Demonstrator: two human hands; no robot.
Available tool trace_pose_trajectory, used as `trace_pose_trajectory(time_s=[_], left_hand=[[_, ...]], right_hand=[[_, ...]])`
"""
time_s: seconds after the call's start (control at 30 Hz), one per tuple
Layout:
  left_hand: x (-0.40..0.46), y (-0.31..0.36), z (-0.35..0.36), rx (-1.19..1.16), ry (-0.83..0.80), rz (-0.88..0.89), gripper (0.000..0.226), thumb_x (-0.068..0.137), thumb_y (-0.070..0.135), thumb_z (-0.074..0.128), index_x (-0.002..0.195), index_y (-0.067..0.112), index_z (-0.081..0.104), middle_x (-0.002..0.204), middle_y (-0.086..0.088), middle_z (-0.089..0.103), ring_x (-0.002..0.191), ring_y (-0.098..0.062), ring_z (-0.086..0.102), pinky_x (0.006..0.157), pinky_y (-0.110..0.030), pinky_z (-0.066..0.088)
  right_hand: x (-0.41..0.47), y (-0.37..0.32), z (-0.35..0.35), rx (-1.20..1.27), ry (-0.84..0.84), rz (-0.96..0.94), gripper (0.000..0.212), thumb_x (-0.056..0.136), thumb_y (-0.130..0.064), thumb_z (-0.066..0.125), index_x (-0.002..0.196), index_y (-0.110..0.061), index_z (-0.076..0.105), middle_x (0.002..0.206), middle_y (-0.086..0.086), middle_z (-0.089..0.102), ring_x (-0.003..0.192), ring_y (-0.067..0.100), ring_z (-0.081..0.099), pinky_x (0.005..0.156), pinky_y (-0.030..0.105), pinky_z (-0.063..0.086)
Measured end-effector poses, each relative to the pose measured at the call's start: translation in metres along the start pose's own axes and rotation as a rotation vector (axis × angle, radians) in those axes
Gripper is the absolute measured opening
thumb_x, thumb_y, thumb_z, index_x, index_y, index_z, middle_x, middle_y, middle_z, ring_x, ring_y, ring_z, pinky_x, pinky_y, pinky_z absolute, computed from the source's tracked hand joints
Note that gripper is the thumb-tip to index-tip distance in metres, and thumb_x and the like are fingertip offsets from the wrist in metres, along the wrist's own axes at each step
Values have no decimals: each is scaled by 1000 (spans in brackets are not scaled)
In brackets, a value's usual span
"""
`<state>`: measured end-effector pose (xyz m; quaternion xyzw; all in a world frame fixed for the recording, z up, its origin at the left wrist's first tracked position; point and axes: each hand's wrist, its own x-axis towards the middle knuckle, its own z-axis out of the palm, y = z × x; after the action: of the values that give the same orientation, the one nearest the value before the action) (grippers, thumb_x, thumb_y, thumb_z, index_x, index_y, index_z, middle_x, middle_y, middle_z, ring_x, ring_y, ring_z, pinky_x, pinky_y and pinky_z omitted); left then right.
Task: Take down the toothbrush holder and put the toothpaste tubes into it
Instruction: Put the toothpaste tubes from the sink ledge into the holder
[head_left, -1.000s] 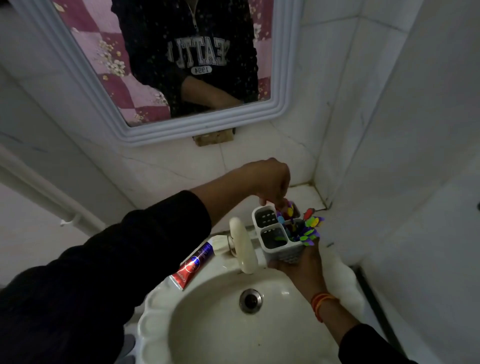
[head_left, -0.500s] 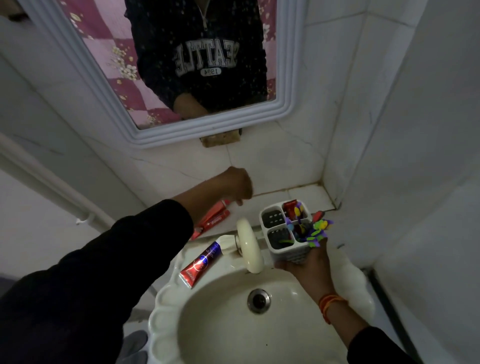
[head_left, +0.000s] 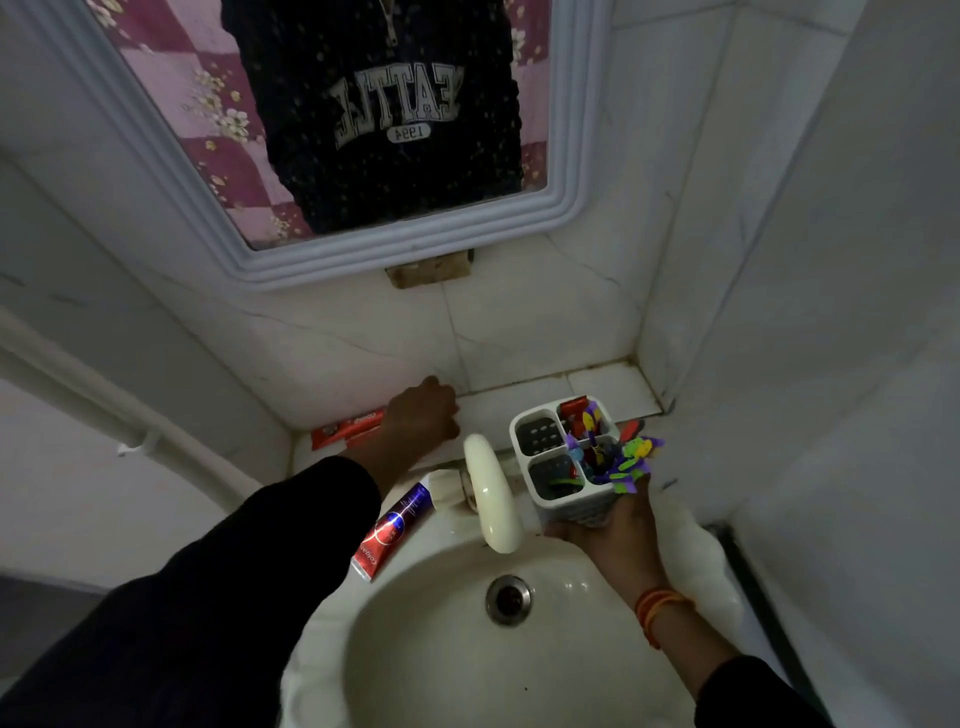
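Two hands: left on one red tube, right gripping one holder

The sink looks like glossy smooth ceramic with a shiny metal drain, the toothbrush holder is matt white plastic, the wall tiles are smooth with a faint sheen, and the sleeve is dark matt cloth.
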<state>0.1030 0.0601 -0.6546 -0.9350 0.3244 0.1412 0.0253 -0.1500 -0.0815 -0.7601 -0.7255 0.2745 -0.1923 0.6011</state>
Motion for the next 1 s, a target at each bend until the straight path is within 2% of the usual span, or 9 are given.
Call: trace_pose_trajectory(time_s=[0.17,0.23,0.3,0.4,0.5,0.6,0.77,0.87,1.0], left_hand=[[-8,23,-34,-652,321,59,37,99,28,57,133,15,59,114,-8,55,89,-22,64,83,-40,60],[-15,43,-57,-883,243,122,42,102,33,55,142,19,56,109,-2,65,84,-8,64,73,-28,58],[-20,62,-82,-748,0,257,47,99,42,59,141,21,58,101,6,73,81,2,66,74,-22,51],[-30,94,-108,-174,-283,377,33,86,49,73,103,20,75,87,11,73,85,-7,67,76,-30,48],[-40,131,-107,181,-395,325,35,74,49,82,73,23,58,75,5,63,79,-18,64,77,-34,53],[-46,151,-96,230,-462,305,41,74,49,83,79,17,59,74,3,61,81,-20,64,80,-33,54],[-42,123,-108,-190,-560,62,29,90,36,72,88,7,73,77,-4,80,61,-12,74,50,-20,52],[-38,86,-109,-358,-393,-75,19,93,23,69,85,7,73,75,-4,80,57,-9,73,46,-19,52],[-45,34,-80,-25,-234,-125,21,93,22,67,104,7,74,104,-7,78,86,-16,72,64,-20,48]], right_hand=[[-1,-1,0,5,-11,-16,113,52,-14,106,148,-12,46,139,2,67,131,14,64,100,16,57],[-1,-3,0,6,-12,-11,113,51,-17,107,146,-13,47,138,2,67,130,13,65,99,14,56],[0,-4,-1,20,-14,-12,114,49,-19,107,146,-15,47,138,0,66,127,2,64,97,10,55],[1,-4,0,33,-9,-15,120,46,-25,107,147,-22,43,140,-8,64,127,-7,61,98,8,53],[4,-1,0,73,-5,28,124,41,-32,108,147,-21,45,139,-2,67,130,15,66,105,39,60],[8,-1,0,77,-5,42,127,36,-40,109,144,-17,47,136,3,69,129,24,68,101,57,60],[4,-1,-1,-10,-6,3,116,43,-37,106,140,-24,43,129,-3,67,121,16,68,102,51,61],[3,1,-1,-17,3,-18,122,43,-33,106,146,-21,42,138,-1,65,130,17,65,106,46,59],[3,0,-4,-13,-18,-32,124,43,-31,105,148,-18,41,140,6,63,131,24,64,105,51,59]])
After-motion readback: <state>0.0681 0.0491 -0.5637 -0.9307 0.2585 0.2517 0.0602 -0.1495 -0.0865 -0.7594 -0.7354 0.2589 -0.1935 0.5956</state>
